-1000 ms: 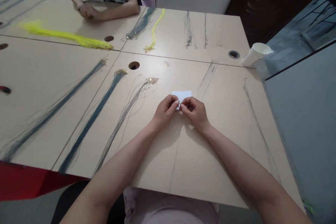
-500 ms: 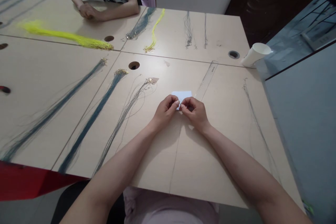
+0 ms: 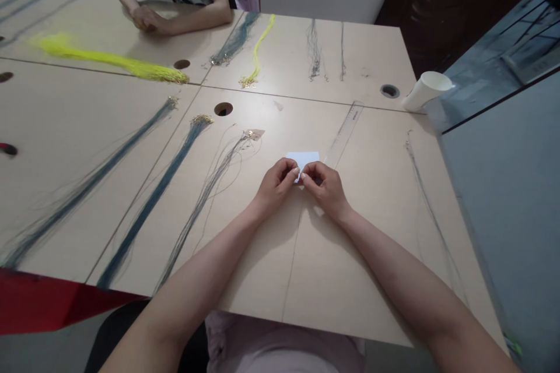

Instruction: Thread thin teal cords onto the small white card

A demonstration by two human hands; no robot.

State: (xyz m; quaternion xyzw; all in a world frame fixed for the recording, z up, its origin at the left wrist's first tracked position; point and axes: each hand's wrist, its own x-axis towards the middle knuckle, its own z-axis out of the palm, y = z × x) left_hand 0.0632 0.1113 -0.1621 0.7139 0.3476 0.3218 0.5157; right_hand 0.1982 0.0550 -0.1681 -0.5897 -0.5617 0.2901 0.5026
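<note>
My left hand (image 3: 278,182) and my right hand (image 3: 324,185) meet over the table, thumbs and forefingers pinched close together. Between the fingertips is something too small to make out. A thin fishing line (image 3: 292,268) trails from beneath my right hand toward the table's near edge. Just behind the fingertips lies a small white card (image 3: 304,158), its front part hidden by the hands. Beyond my right hand, a clear ruler (image 3: 345,131) slants away. Left of my hands, a loose bundle of grey lines (image 3: 205,198) ends in small gold hooks (image 3: 251,135) on a brownish scrap.
Dark teal line bundles (image 3: 153,201) lie on the left, a bright yellow bundle (image 3: 109,60) farther back. A few lines (image 3: 426,201) lie at right. A white cup (image 3: 426,92) stands near the right edge. Across the table (image 3: 350,280) a person's forearms (image 3: 192,22) rest.
My hands stay in nearly the same place. The fingertips have shifted only very slightly; everything else lies as before.
</note>
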